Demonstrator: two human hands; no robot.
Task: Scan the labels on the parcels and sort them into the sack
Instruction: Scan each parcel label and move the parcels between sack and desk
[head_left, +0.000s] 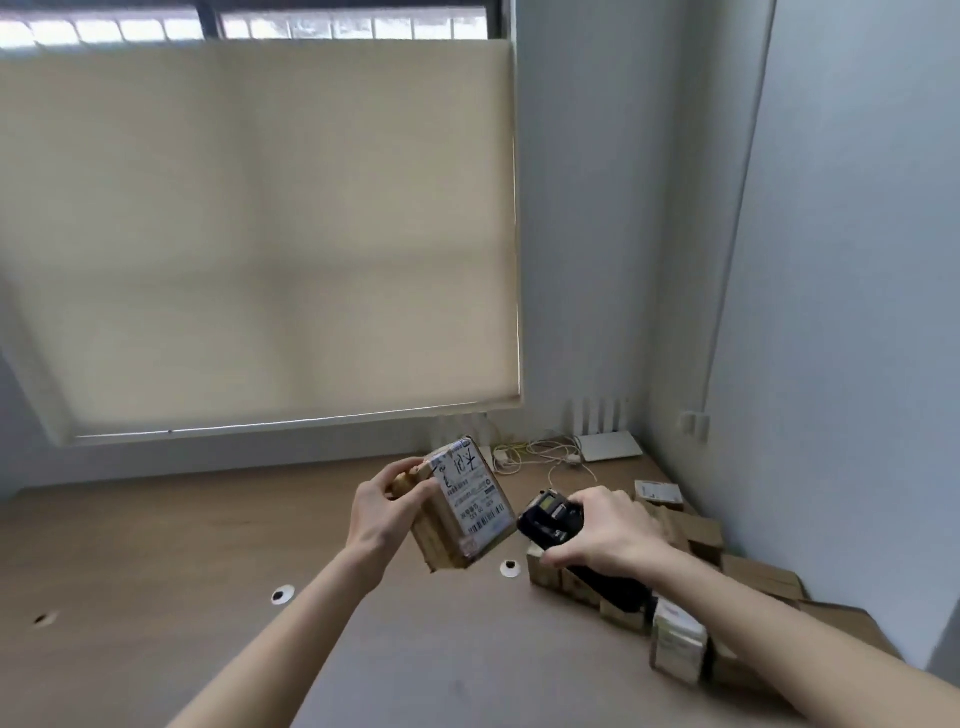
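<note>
Cardboard-brown and wrapped in clear tape, a small parcel is held up above the wooden tabletop by the left hand, whose fingers curl round its far edge. Its white label is tilted toward the black scanner, just beside it and gripped from above by the right hand. More parcels lie in a row along the right wall. A white router and cables sit in the back corner.

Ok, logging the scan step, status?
Left hand holds parcel, label toward scanner. Right hand grips scanner. Nothing between them.
</note>
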